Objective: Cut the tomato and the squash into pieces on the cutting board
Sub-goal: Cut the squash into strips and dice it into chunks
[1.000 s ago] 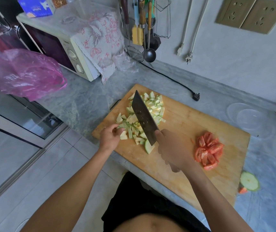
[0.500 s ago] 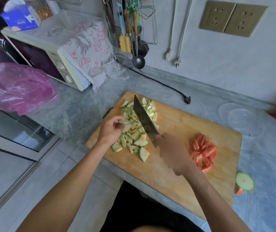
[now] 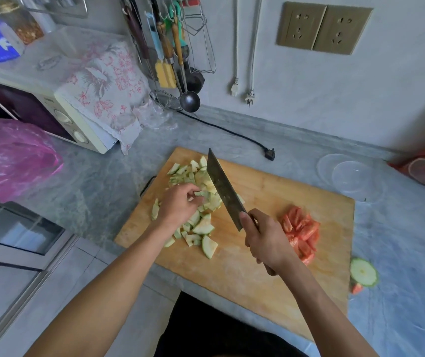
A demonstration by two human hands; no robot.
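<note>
both forearms bare from elbow to wrist, no sleeves in view; left hand [image 3: 180,206] and right hand [image 3: 265,240] bare, no gloves, rings, watch or bands visible; short-trimmed nails on the left fingers; dark black fabric garment [image 3: 214,331] at bottom centre of frame, plain, no print or markings

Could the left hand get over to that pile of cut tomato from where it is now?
Probably not directly. The left hand is in the squash pieces, and the cleaver held by the right hand stands between it and the tomato pieces. It would have to go over or around them.
</note>
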